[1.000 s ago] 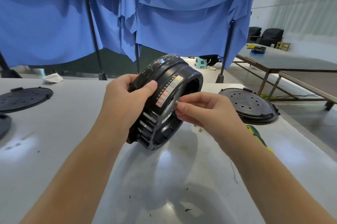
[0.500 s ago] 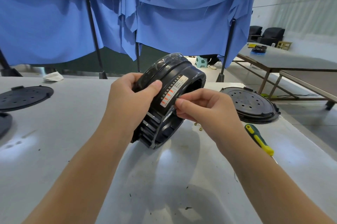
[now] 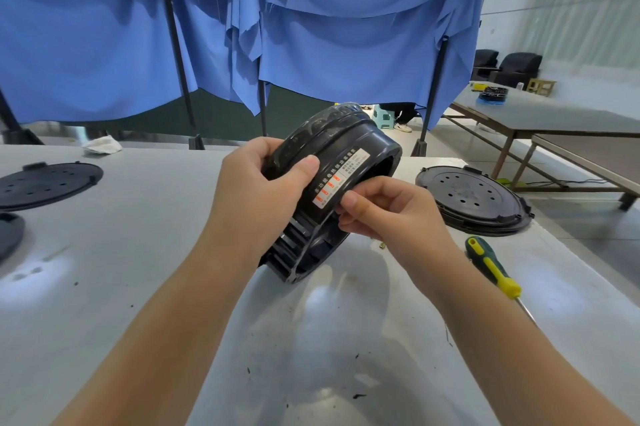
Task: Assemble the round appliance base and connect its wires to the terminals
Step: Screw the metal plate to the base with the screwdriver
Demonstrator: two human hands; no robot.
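Observation:
A black round appliance base (image 3: 349, 155) with a white and orange label is tilted on its edge, its lower rim on the grey table (image 3: 138, 287). My left hand (image 3: 263, 193) grips its left side, thumb on the outer wall beside the label. My right hand (image 3: 384, 211) has its fingers curled at the lower open rim, thumb touching the label's corner. What the fingertips pinch is hidden. No wires or terminals show.
A black perforated round plate (image 3: 474, 198) lies right of the base. A green and yellow screwdriver (image 3: 493, 268) sits near the right edge. A small brass screw (image 3: 382, 246) lies under my right hand. Another black plate (image 3: 45, 185) lies far left. Blue cloth hangs behind.
The base has tilted a little more upright and turned, so the label faces me more. My right hand has slid up to the label's lower corner, uncovering the screwdriver.

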